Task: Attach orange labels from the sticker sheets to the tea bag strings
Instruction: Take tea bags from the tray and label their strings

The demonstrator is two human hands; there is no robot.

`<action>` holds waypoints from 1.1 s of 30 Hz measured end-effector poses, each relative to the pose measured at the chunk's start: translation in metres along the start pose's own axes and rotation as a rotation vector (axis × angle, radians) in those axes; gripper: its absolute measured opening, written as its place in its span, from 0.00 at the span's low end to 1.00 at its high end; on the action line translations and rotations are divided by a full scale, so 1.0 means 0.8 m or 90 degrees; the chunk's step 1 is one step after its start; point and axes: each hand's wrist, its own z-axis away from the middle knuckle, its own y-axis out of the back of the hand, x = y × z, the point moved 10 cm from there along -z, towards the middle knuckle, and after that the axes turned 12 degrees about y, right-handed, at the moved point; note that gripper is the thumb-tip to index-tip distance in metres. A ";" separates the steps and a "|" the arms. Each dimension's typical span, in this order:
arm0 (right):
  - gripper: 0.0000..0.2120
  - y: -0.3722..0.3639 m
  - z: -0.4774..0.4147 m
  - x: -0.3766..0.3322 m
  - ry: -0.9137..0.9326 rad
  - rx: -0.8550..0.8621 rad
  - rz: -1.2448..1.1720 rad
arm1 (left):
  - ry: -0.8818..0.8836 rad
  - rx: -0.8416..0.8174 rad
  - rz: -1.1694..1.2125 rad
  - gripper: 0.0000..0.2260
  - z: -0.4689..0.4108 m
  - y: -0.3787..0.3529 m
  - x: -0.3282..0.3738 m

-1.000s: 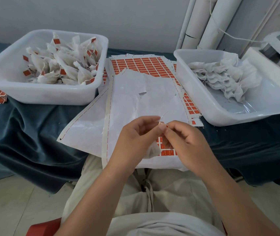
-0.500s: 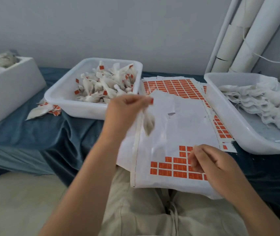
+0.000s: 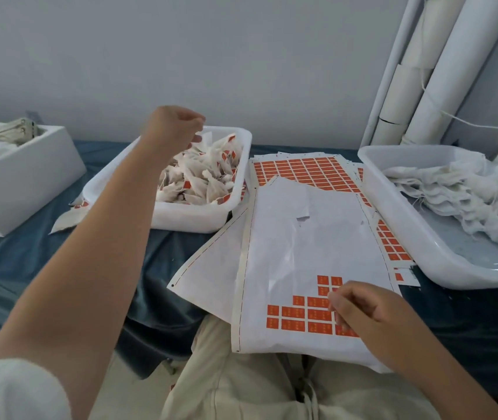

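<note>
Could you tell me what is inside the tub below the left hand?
Orange-labelled tea bags fill the tub; the pile and the left forearm hide its floor.

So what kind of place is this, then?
Probably a small hand-packing workbench: white plastic tub of orange-labelled tea bags, another white tub of unlabelled bags, white sheets of orange stickers between.

The left forearm (image 3: 96, 253) is stretched forward, bare, well to the left of the sticker sheet (image 3: 302, 237). The left hand (image 3: 175, 128) is held raised beyond the sheet's far left corner, knuckles up and fingers curled downward; whether anything is pinched cannot be told. The right hand (image 3: 363, 307) is rested on the sheet's near right part, fingers bent, fingertips (image 3: 334, 298) set down on it. The right forearm (image 3: 442, 368) is angled in across the sheet's near right corner.
</note>
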 end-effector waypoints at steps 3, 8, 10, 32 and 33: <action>0.20 0.002 0.000 0.002 -0.002 0.004 0.027 | -0.056 -0.020 -0.042 0.07 0.045 -0.025 0.006; 0.16 0.019 0.001 -0.005 0.015 0.066 0.054 | -0.098 -0.097 -0.016 0.09 0.166 -0.102 -0.015; 0.17 0.045 0.003 -0.010 0.022 0.130 0.069 | -0.082 -0.173 -0.019 0.07 0.224 -0.146 -0.041; 0.17 0.248 -0.052 0.133 -0.338 -0.134 0.285 | -0.001 -0.469 0.149 0.18 0.345 -0.244 -0.072; 0.16 0.246 -0.050 0.125 -0.329 -0.163 0.273 | -0.001 -0.468 0.151 0.18 0.345 -0.243 -0.072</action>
